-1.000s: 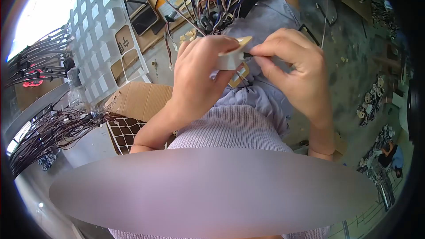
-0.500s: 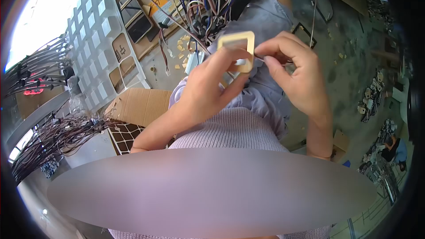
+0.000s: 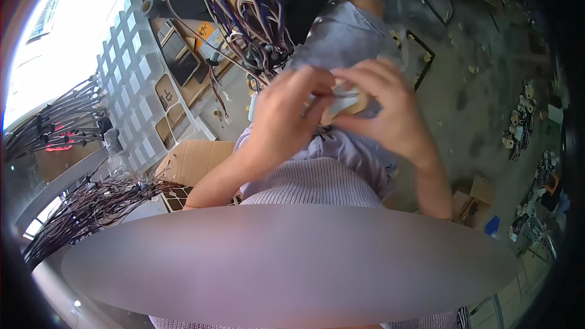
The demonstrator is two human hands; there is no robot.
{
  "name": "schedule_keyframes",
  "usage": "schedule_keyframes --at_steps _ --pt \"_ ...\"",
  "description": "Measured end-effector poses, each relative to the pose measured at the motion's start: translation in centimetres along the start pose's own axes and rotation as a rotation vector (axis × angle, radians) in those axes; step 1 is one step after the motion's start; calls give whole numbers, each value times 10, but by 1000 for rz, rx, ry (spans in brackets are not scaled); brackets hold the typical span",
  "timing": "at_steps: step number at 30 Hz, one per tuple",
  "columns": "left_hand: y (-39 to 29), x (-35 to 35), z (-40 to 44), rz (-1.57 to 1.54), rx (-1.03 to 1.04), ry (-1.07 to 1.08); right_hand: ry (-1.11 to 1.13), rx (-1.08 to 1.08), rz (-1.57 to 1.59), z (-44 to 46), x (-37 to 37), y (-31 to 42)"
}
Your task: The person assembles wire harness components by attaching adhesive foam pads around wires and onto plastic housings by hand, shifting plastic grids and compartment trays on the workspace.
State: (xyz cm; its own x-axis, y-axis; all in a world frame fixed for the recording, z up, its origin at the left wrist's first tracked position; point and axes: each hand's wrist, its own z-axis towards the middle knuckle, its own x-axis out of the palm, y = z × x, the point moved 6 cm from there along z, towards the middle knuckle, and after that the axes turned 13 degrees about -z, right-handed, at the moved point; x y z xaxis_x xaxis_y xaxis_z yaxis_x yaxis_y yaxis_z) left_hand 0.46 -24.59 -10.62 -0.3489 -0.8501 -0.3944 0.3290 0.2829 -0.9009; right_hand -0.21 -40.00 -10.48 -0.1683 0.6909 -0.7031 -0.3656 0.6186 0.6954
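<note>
In front of my lap, both hands close around a cream-yellow ring [image 3: 359, 103] with rounded corners, which is blurred and mostly covered by fingers. My left hand [image 3: 295, 103] grips its left side with bent fingers. On the opposite side, my right hand [image 3: 387, 106] has its thumb below and its fingers curled over the top. A pale grey inside shows through the gap between the hands. Just beyond my left hand hangs a bundle of coloured wires [image 3: 247, 12] with dark connectors.
A white rack with square pockets [image 3: 125, 70] stands to the left, beside black cables [image 3: 61, 113]. Brown wires [image 3: 91, 201] spread below them, near a cardboard flap [image 3: 201, 158]. An open cardboard box [image 3: 481, 192] and wire harnesses [image 3: 521, 122] lie on the floor at right.
My right hand has moved left and down from a pinch beside the ring onto the ring itself. The ring has tilted and dropped lower between my hands. The view has shifted slightly.
</note>
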Motion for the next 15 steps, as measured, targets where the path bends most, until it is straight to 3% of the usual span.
schedule_keyframes --at_steps 2,4,5,8,10,11,15 --pt "2 -18 6 31 -6 -123 -121 56 -301 -19 -33 -28" --pt "8 -28 11 -162 -213 -189 -189 41 -570 -24 -57 -36" --pt "16 -23 11 -328 -335 -90 -222 24 -608 -22 -64 -30" --pt "15 6 20 -678 -354 67 -201 85 -230 -14 -43 -17" --pt "13 10 25 -736 -364 68 -9 261 380 -14 -13 -26" --pt "14 9 25 -759 -378 61 -127 177 377 -11 -13 -28" --pt "16 6 19 -860 -472 41 -105 337 513 -13 -14 -28"
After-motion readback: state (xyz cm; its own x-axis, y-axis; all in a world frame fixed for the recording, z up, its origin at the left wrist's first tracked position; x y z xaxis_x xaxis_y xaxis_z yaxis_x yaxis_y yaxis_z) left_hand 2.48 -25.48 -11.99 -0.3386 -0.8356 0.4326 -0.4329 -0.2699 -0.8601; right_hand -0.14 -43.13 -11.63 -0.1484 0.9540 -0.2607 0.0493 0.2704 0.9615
